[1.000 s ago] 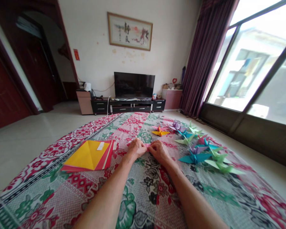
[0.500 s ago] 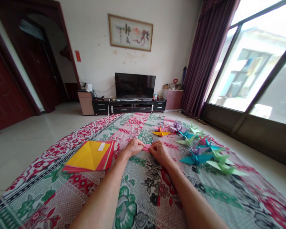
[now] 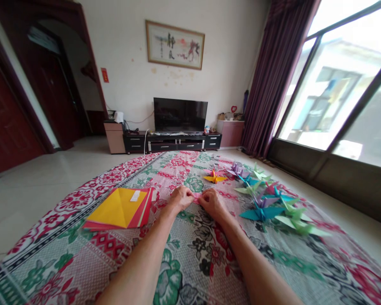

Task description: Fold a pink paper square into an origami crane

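Observation:
My left hand (image 3: 181, 198) and my right hand (image 3: 213, 201) meet at the middle of a flowered cloth (image 3: 190, 254), fingers curled and pinching a small pink paper piece (image 3: 196, 196) between them. Most of that paper is hidden by my fingers. A stack of coloured paper sheets (image 3: 120, 207), yellow on top, lies to the left of my left hand. To the right sits a group of several folded paper cranes (image 3: 266, 203) in blue, green, purple and pink. An orange crane (image 3: 213, 177) stands just beyond my hands.
The cloth lies on a pale tiled floor (image 3: 31, 190). A television (image 3: 180, 115) on a low dark cabinet (image 3: 178, 141) stands against the far wall. Dark curtains (image 3: 269, 84) and a large window (image 3: 343, 84) run along the right. A dark wooden doorway (image 3: 25, 93) is on the left.
My hands stay together on the pink paper with only small finger shifts. The view has tilted slightly.

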`<state>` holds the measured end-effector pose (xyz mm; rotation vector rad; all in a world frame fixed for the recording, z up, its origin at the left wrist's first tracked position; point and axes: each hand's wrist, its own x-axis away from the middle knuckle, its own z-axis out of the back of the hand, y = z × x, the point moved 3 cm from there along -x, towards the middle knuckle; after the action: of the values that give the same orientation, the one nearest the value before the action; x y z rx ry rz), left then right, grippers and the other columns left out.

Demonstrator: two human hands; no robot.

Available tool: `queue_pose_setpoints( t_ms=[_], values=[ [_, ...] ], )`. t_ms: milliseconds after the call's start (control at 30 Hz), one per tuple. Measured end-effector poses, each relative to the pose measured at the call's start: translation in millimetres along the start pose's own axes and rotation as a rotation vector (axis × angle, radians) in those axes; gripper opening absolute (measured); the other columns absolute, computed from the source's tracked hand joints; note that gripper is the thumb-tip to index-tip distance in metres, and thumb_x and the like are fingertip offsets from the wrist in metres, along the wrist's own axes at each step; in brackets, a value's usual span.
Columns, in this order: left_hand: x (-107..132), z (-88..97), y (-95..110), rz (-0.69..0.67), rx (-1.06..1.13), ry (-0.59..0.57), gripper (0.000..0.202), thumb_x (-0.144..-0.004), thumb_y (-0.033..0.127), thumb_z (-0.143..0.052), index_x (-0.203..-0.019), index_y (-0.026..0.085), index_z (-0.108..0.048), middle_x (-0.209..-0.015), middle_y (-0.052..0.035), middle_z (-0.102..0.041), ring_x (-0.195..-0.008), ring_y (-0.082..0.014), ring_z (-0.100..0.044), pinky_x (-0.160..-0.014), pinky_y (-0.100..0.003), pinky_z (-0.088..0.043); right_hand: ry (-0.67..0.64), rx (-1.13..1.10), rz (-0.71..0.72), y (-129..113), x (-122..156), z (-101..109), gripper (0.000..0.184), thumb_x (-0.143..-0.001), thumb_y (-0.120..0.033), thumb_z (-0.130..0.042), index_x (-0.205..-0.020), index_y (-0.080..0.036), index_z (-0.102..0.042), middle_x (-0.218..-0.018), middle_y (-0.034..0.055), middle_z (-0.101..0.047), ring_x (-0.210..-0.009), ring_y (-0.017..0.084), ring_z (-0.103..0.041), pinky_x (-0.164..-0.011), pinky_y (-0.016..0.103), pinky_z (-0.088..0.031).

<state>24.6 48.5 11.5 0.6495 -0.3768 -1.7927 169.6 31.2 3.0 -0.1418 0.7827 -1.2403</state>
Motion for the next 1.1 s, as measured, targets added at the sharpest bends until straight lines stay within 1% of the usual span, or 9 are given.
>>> queue_pose_setpoints(
  t_ms=[167,300,467,567,633,733,800,967,1100],
  values=[
    [-0.3,-1.0,-0.8,-0.013,-0.020,0.009,0.017,-0.066,0.021,-0.057,-0.075,0.020,-0.071,-0.077,-0.0019,-0.066,-0.072,-0.0140,-0.058,-0.065,-0.021,-0.043,-0.013,0.025,-0.045,-4.0,-1.3,6.5,0.009,-0.067,-0.021,-0.057,-0.061,-0.017,-0.063,-0.071,0.0028,-0.062,-0.069,0.013,-0.055,-0.065,0.021,-0.039],
    [-0.9,-4.2,-3.3,-0.099,0.015,-0.007,0.020,-0.069,0.018,-0.054,-0.080,0.022,-0.071,-0.082,-0.0017,-0.066,-0.077,-0.0133,-0.058,-0.071,-0.020,-0.044,-0.045,0.005,-0.075,-5.5,-3.8,10.6,0.007,-0.064,-0.020,-0.058,-0.061,-0.017,-0.064,-0.069,0.0019,-0.062,-0.067,0.013,-0.054,-0.062,0.020,-0.039],
    [-0.9,-8.4,-4.5,-0.185,-0.006,-0.049,0.030,-0.068,0.010,-0.048,-0.079,0.025,-0.072,-0.086,-0.0010,-0.065,-0.085,-0.0139,-0.056,-0.079,-0.021,-0.043,-0.074,-0.027,-0.071,-2.5,-5.1,15.1,0.011,-0.065,-0.024,-0.057,-0.062,-0.018,-0.065,-0.066,0.0009,-0.063,-0.064,0.013,-0.055,-0.060,0.021,-0.039],
    [-0.3,-7.8,-3.3,-0.172,-0.021,-0.065,0.032,-0.068,0.010,-0.047,-0.077,0.026,-0.073,-0.085,-0.0006,-0.065,-0.085,-0.0143,-0.055,-0.081,-0.022,-0.042,-0.062,-0.184,-0.094,7.1,-4.9,21.6,0.019,-0.070,-0.025,-0.050,-0.074,-0.018,-0.068,-0.074,0.0018,-0.066,-0.071,0.015,-0.059,-0.065,0.024,-0.043],
    [0.3,-6.8,-2.0,-0.164,-0.018,-0.074,0.032,-0.067,0.010,-0.046,-0.077,0.025,-0.073,-0.086,-0.0006,-0.064,-0.085,-0.0145,-0.055,-0.082,-0.022,-0.042,-0.038,-0.289,-0.105,13.7,-4.4,27.2,0.021,-0.070,-0.024,-0.049,-0.075,-0.018,-0.068,-0.094,0.0042,-0.066,-0.084,0.016,-0.060,-0.075,0.027,-0.044],
    [0.7,-5.7,-1.1,-0.139,-0.005,-0.079,0.032,-0.067,0.011,-0.046,-0.078,0.024,-0.073,-0.088,-0.0009,-0.064,-0.085,-0.0145,-0.055,-0.080,-0.021,-0.043,-0.145,-0.279,-0.038,15.9,-2.4,28.8,0.019,-0.068,-0.021,-0.052,-0.073,-0.019,-0.070,-0.112,0.0053,-0.060,-0.098,0.019,-0.057,-0.085,0.029,-0.042],
    [0.5,-5.4,-1.3,-0.122,0.005,-0.075,0.031,-0.067,0.010,-0.046,-0.077,0.023,-0.073,-0.088,-0.0008,-0.064,-0.084,-0.0142,-0.055,-0.078,-0.021,-0.044,-0.186,-0.212,0.003,14.6,-0.6,27.1,0.018,-0.067,-0.021,-0.055,-0.073,-0.020,-0.072,-0.114,0.0052,-0.059,-0.098,0.019,-0.058,-0.087,0.029,-0.042],
    [-0.4,-5.5,-2.3,-0.111,0.017,-0.070,0.031,-0.066,0.010,-0.046,-0.076,0.021,-0.072,-0.086,-0.0010,-0.065,-0.082,-0.0135,-0.056,-0.077,-0.021,-0.044,-0.164,-0.127,0.075,11.8,2.0,21.1,0.016,-0.071,-0.025,-0.056,-0.073,-0.021,-0.072,-0.112,0.0052,-0.060,-0.095,0.018,-0.059,-0.084,0.029,-0.043],
    [-1.0,-5.9,-3.6,-0.098,0.014,-0.053,0.030,-0.066,0.010,-0.046,-0.076,0.022,-0.072,-0.086,-0.0006,-0.065,-0.083,-0.0135,-0.056,-0.077,-0.021,-0.045,-0.175,-0.099,0.082,11.8,2.4,18.5,0.016,-0.073,-0.024,-0.056,-0.073,-0.021,-0.071,-0.112,0.0058,-0.059,-0.095,0.017,-0.058,-0.084,0.029,-0.043]
  ],
)
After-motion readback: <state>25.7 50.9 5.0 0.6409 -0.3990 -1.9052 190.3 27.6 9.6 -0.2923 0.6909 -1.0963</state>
